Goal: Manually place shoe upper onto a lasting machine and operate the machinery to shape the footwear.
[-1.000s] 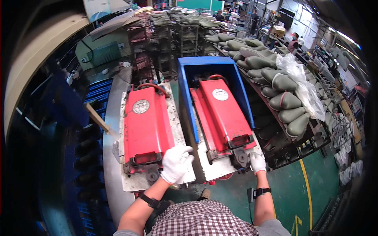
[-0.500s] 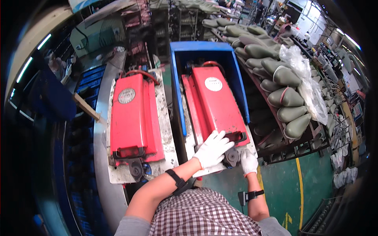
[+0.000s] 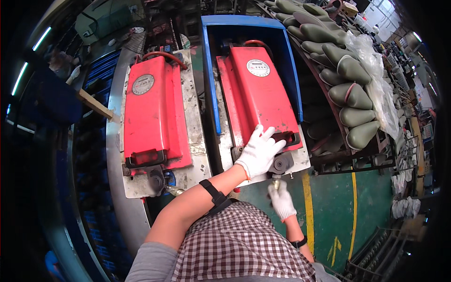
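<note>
My left hand [image 3: 260, 155], in a white knitted glove, lies with fingers spread on the front of a red machine cover [image 3: 260, 105], beside its black-rimmed handle recess. Under that recess a round black knob [image 3: 281, 163] sticks out at the front edge. My right hand [image 3: 282, 202], gloved too, is closed around a short shiny lever [image 3: 276, 181] just below the knob; the fingers partly hide it. To the left stands a second red machine [image 3: 145, 113] with its own black knob [image 3: 156, 181].
A blue hood [image 3: 244, 20] surrounds the right machine's back and sides. Olive shoe lasts [image 3: 350, 69] fill a rack at the right, partly under clear plastic [image 3: 371, 70]. A wooden bar [image 3: 96, 104] juts in from the left. Yellow lines [image 3: 353, 211] mark the green floor.
My right hand has moved from the right machine's front corner down and left to the lever under the knob. My left hand stays on the cover. The view has shifted.
</note>
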`<state>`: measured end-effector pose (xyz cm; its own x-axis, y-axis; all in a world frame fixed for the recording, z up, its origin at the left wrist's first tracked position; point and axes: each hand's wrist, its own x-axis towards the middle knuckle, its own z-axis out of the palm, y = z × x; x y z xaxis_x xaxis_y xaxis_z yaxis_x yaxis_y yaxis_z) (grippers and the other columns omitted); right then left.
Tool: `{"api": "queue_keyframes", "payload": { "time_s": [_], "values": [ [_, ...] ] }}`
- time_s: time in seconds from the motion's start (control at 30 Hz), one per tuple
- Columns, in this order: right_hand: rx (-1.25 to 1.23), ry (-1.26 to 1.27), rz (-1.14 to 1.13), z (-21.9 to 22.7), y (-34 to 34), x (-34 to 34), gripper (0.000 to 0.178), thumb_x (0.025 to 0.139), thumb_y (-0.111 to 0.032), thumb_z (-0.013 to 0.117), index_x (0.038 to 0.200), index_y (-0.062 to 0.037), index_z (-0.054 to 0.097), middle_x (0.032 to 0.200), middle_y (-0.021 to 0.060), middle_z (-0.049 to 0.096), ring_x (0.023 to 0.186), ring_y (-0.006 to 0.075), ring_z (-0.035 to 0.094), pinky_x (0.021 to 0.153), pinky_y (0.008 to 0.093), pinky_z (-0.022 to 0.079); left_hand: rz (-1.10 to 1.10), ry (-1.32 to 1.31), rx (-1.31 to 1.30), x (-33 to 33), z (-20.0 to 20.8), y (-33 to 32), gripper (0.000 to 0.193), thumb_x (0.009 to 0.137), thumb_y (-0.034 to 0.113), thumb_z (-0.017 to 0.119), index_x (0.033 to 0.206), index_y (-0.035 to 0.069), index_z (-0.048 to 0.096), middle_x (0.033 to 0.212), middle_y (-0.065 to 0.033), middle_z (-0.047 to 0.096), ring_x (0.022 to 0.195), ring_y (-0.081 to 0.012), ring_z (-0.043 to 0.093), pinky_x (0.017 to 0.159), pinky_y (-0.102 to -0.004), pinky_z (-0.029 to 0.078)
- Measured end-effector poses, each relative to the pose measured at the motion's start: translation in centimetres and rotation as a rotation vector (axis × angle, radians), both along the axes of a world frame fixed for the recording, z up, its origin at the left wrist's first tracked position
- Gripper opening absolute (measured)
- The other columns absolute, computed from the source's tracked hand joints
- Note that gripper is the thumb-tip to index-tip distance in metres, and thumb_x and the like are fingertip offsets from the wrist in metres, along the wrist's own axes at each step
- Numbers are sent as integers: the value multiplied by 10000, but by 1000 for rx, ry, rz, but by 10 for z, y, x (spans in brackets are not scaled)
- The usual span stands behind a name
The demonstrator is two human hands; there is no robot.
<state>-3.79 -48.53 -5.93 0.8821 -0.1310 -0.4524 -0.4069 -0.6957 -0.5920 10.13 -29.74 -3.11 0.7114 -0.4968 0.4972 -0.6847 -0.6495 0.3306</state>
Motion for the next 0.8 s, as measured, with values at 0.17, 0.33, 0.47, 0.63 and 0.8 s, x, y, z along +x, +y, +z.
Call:
{"api": "queue_keyframes", "payload": {
  "time_s": [0.17, 0.33, 0.47, 0.63, 0.8],
  "values": [
    [-208, -96, -7, 37, -2, 15, 317, 953, -359, 704, 1040, -55, 684, 1002, 198, 737, 943, 394, 722, 817, 463, 562, -46, 31, -137, 7, 33, 3, 432, 824, 186, 702, 1245, 92, 688, 922, -127, 662, 1149, -348, 604, 1077, -570, 393],
    [-129, -701, 358, 42, 3, 78, 249, 911, -248, 727, 1014, -23, 716, 1010, 208, 714, 947, 414, 682, 839, 481, 541, -85, -79, -191, 26, 89, 18, 363, 894, 299, 727, 1222, 147, 698, 1032, -114, 655, 1128, -316, 615, 1000, -541, 413],
    [-258, -379, 365, 16, 23, 162, 564, 913, -357, 709, 1334, 3, 601, 1314, 285, 637, 1220, 448, 603, 992, 498, 498, -2, -139, -141, 36, 141, 39, 450, 810, 243, 735, 1242, 130, 673, 1380, -212, 529, 1244, -361, 580, 1045, -507, 459],
    [-549, -460, 255, -28, 71, 220, 1041, 774, -453, 854, 1635, -225, 315, 1560, 397, 298, 1358, 528, 470, 1111, 522, 467, 94, 67, -67, 44, 193, 78, 327, 928, 232, 649, 1216, 78, 672, 1390, -264, 558, 1177, -435, 625, 1022, -451, 510],
    [-283, -459, 150, -4, 58, 234, 873, 806, -389, 838, 1562, -181, 453, 1341, 304, 548, 1150, 432, 637, 972, 468, 549, 159, -103, -214, 69, 222, 91, 398, 947, 222, 652, 1301, 40, 637, 1331, -235, 609, 1222, -418, 603, 1065, -455, 484]
  ]
}}
